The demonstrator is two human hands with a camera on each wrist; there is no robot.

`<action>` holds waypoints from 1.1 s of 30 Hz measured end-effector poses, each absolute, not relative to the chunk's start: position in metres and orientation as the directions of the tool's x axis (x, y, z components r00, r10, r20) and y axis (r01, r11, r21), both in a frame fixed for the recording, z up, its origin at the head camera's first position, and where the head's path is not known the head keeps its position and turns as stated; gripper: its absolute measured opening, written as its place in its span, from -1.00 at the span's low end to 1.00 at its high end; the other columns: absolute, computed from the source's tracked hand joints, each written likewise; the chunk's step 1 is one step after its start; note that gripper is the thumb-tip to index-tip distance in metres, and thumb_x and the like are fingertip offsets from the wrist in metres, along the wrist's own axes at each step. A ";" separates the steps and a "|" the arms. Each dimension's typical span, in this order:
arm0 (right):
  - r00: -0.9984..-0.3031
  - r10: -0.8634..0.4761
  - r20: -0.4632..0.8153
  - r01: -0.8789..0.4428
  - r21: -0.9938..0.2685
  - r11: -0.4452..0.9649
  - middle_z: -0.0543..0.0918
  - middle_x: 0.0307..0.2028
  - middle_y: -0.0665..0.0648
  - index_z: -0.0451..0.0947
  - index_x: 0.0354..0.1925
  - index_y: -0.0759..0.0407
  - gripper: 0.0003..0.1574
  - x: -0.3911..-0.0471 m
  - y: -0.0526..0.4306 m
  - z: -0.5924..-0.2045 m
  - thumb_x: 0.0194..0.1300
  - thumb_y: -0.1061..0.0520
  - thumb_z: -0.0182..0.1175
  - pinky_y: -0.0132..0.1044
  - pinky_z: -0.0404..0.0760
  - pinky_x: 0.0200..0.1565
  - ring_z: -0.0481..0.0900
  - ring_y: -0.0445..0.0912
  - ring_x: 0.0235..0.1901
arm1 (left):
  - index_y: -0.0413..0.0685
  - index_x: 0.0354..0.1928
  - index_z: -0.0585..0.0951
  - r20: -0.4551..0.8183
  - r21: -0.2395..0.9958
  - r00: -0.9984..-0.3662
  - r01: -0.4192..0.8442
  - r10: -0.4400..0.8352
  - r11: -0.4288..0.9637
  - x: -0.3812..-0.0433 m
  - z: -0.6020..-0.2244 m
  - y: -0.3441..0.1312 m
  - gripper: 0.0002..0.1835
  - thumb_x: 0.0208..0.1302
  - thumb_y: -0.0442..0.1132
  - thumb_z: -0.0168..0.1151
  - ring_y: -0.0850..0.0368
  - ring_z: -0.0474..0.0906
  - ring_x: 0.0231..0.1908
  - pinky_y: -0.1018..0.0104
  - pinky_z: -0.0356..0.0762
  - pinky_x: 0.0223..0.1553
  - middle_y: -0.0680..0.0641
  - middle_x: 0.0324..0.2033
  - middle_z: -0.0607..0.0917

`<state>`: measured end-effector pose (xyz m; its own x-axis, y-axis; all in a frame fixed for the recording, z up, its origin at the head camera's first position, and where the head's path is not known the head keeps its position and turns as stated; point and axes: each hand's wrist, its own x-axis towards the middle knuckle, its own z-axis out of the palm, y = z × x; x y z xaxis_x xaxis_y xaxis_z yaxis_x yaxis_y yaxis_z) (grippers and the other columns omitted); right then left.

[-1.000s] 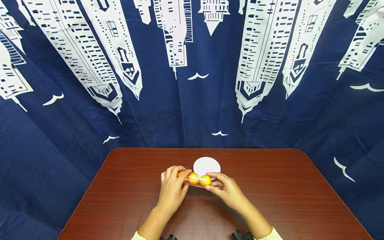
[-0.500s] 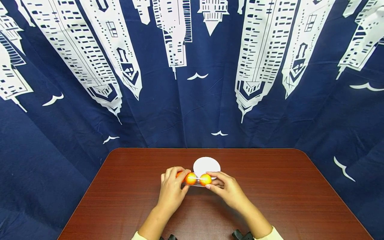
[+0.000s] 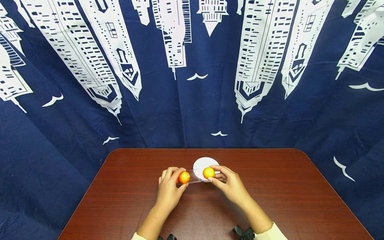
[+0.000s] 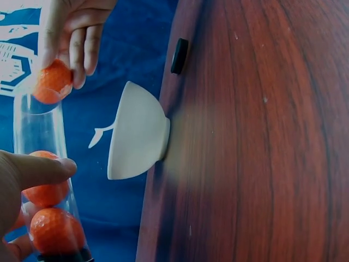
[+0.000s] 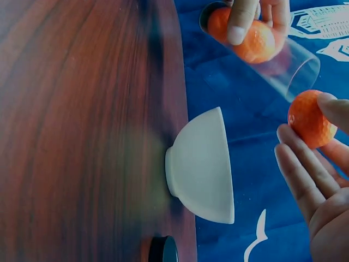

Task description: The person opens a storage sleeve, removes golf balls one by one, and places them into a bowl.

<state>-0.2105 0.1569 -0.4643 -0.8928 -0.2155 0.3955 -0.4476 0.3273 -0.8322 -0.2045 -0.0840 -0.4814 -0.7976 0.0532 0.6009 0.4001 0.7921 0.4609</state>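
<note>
- Key relation: the orange, dimpled round ball (image 3: 208, 173) lies just outside the mouth of the clear plastic cylindrical tube (image 4: 41, 128), on the side of the right hand (image 3: 229, 185); whether ball and rim touch cannot be told.
- Right grip: thumb and forefinger are parted by the ball's width and pinch it; the other fingers extend past it without hold.
- Left grip: the left hand (image 3: 170, 186) curls round the tube near its black end, thumb on one side, fingers on the other; two more orange dimpled balls (image 4: 56, 232) sit in line inside.
- Long axis: the tube lies roughly left to right in the head view, its mouth towards the right hand, its black end towards the left.
- Below: the white, round-walled bowl (image 4: 139, 134) stands upright on the brown wood-grain table (image 3: 270, 200); both wrist views set the pinched ball above rim level, apart from the bowl; the right hand appears the nearer to it; a black disc (image 4: 179, 57) rests beyond, on the bowl's right.
</note>
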 end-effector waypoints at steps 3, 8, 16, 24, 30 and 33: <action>-0.890 -0.203 0.408 -0.455 -0.822 0.342 0.67 -0.03 0.18 0.59 0.15 0.17 -0.46 -0.217 0.158 -0.464 0.20 0.27 0.43 -0.35 0.72 -0.07 0.76 -0.06 -0.13 | 0.12 0.00 0.70 0.579 0.518 -0.815 0.386 0.020 0.763 -0.207 -0.483 -0.086 -0.41 -0.18 -0.25 0.70 -0.02 0.51 0.01 0.11 0.38 -0.09 0.02 -0.08 0.63; -0.893 -0.206 0.401 -0.451 -0.794 0.408 0.67 -0.06 0.15 0.60 0.13 0.18 -0.47 -0.229 0.159 -0.465 0.17 0.29 0.45 -0.22 0.73 -0.07 0.74 0.03 -0.13 | 0.08 0.01 0.70 0.541 0.599 -0.841 0.377 -0.010 0.707 -0.208 -0.483 -0.088 -0.43 -0.15 -0.27 0.69 -0.01 0.52 -0.01 0.04 0.46 -0.03 0.00 -0.08 0.63; -0.871 -0.258 0.419 -0.489 -0.684 0.541 0.71 -0.12 0.13 0.64 0.06 0.22 -0.50 -0.249 0.157 -0.472 0.12 0.29 0.48 -0.11 0.73 -0.11 0.74 0.03 -0.19 | 0.01 0.03 0.69 0.502 0.673 -0.864 0.363 -0.037 0.645 -0.208 -0.482 -0.090 -0.45 -0.09 -0.29 0.65 -0.02 0.52 0.01 0.00 0.51 0.05 -0.04 -0.05 0.62; -0.847 -0.346 0.403 -0.525 -0.542 0.656 0.72 -0.17 0.10 0.66 0.02 0.24 -0.53 -0.263 0.152 -0.475 0.12 0.20 0.50 -0.09 0.69 -0.06 0.71 -0.01 -0.20 | 0.06 0.03 0.68 0.445 0.737 -0.894 0.330 -0.057 0.590 -0.206 -0.481 -0.088 -0.46 -0.06 -0.28 0.64 0.00 0.52 0.05 0.00 0.52 0.08 -0.03 -0.03 0.62; -0.840 -0.404 0.361 -0.534 -0.420 0.734 0.71 -0.13 0.14 0.66 0.03 0.26 -0.51 -0.270 0.147 -0.476 0.12 0.18 0.50 -0.12 0.67 -0.04 0.69 -0.01 -0.19 | 0.11 0.03 0.68 0.451 0.742 -0.891 0.336 -0.061 0.581 -0.206 -0.482 -0.088 -0.47 -0.06 -0.28 0.64 0.03 0.52 0.05 0.01 0.53 0.08 -0.01 -0.02 0.62; -0.828 -0.438 0.350 -0.552 -0.370 0.747 0.70 -0.13 0.15 0.67 0.02 0.28 -0.52 -0.273 0.144 -0.475 0.11 0.19 0.50 -0.11 0.67 -0.01 0.68 -0.02 -0.18 | 0.10 0.03 0.69 0.454 0.746 -0.889 0.342 -0.060 0.571 -0.205 -0.481 -0.087 -0.47 -0.06 -0.29 0.63 0.03 0.52 0.06 0.02 0.53 0.10 0.00 -0.02 0.62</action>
<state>-0.2734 0.1440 -0.4745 -0.8276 -0.4384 0.3505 -0.5524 0.7470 -0.3699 -0.2052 -0.0867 -0.4810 -0.8891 -0.0602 0.4538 0.3422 0.5711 0.7462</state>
